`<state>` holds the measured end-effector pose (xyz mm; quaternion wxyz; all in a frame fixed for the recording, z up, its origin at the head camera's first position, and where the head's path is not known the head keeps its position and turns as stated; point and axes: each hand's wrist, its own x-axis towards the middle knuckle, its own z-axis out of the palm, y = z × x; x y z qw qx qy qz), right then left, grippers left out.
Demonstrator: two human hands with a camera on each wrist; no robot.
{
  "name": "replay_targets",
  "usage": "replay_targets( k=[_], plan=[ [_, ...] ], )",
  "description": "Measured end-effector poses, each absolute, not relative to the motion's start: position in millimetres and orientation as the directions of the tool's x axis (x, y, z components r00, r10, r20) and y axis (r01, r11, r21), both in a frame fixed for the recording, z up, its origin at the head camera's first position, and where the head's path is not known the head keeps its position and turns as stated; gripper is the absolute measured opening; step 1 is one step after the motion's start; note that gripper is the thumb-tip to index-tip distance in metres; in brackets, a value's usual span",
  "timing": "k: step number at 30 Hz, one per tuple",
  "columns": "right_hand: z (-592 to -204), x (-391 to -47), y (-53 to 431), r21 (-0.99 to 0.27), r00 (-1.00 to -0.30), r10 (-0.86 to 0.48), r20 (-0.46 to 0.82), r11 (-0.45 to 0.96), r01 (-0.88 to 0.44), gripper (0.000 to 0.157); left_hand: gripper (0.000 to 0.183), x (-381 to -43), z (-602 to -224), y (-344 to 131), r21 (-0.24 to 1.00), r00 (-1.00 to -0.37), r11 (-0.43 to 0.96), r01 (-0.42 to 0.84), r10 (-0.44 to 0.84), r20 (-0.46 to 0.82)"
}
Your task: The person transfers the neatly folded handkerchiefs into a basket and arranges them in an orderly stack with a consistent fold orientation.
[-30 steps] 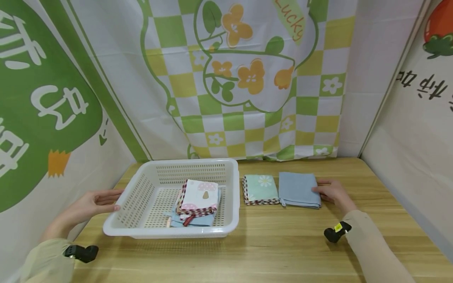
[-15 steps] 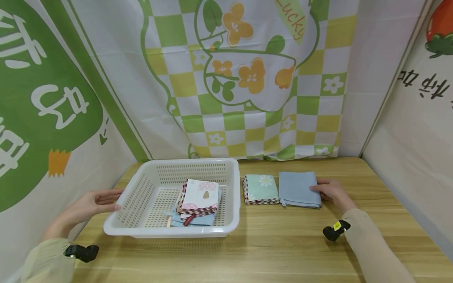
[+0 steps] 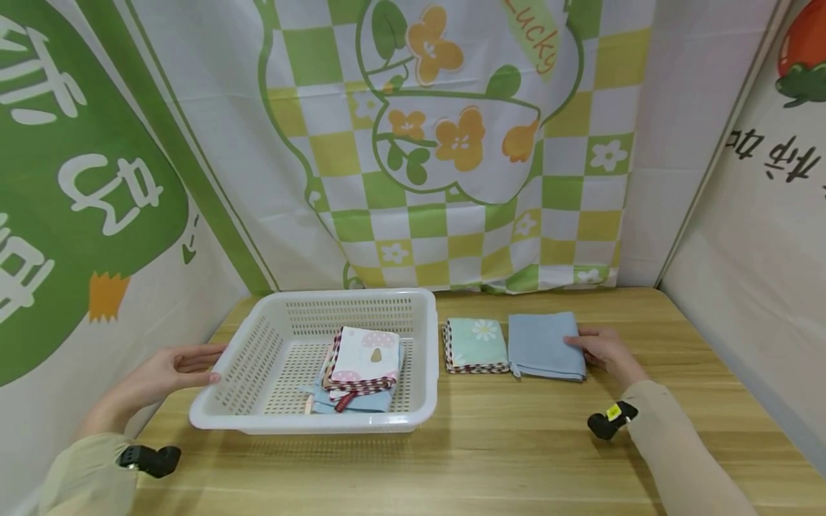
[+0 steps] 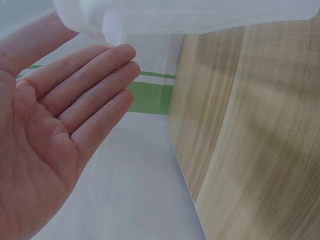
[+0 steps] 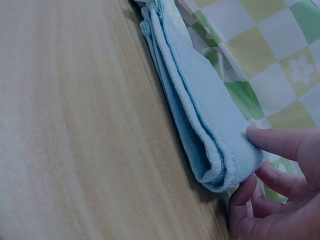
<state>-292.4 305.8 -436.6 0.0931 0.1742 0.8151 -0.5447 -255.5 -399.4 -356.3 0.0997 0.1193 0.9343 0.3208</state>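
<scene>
In the head view, on the right part of a light-brown wooden table (image 3: 503,459): a square grey-blue folded fabric cloth (image 3: 542,345), pinched at its right edge by the bare right hand (image 3: 606,352). Just beside, a square mint-green folded cloth with white daisy (image 3: 477,344). Possible trouble, in careful judgement: disturbing of the mint-green one, because of the small grey-blue hanging loop (image 3: 515,368) lying close to its corner. Possible also: sliding of the uneven pile inside the white perforated plastic basket (image 3: 335,424), from a knock by the bare left hand (image 3: 169,373) at its outer left side. To count: one basket, two hands, two cloths on the table; in the basket at least two, one white with pink mushroom print (image 3: 368,356) over one light-blue (image 3: 355,405), exact number hidden.

In the left wrist view: four fingers nearly straight, side by side, thumb apart from them, clamped on nothing; contact with the basket not possible to tell. Probable risk: pushing the basket askew, for lack of firm hold.

In the right wrist view: thumb on the upper face of the grey-blue cloth, fingers bent at its folded end. Likely danger: unfolding, from catching only the upper layers. To count: one cloth, several layers, number uncertain.
</scene>
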Motion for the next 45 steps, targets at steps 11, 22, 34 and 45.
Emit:
replay_targets(
  k=[11,22,34,45],
  plan=[
    [-438.4,-291.2,305.6,-0.853,-0.93,0.173,-0.324,0.372,0.366,0.068,0.065,-256.3,-357.4,-400.7,0.622,-0.951,0.765,0.17,0.292,-0.098],
    [-440.0,-290.5,306.0,-0.839,-0.941,0.17,-0.292,0.427,0.337,0.068,0.064,-256.1,-357.4,-400.9,0.628,-0.95,0.759,0.172,0.296,-0.098],
    [-438.2,-289.1,306.1,-0.86,-0.95,0.125,-0.287,0.402,0.313,0.069,0.064,-256.2,-356.9,-400.4,0.634,-0.948,0.753,0.173,0.301,-0.099],
    [-433.2,-286.4,305.5,-0.869,-0.95,0.124,-0.287,0.384,0.312,0.066,0.064,-256.4,-356.9,-400.9,0.631,-0.949,0.756,0.174,0.301,-0.099]
  ],
)
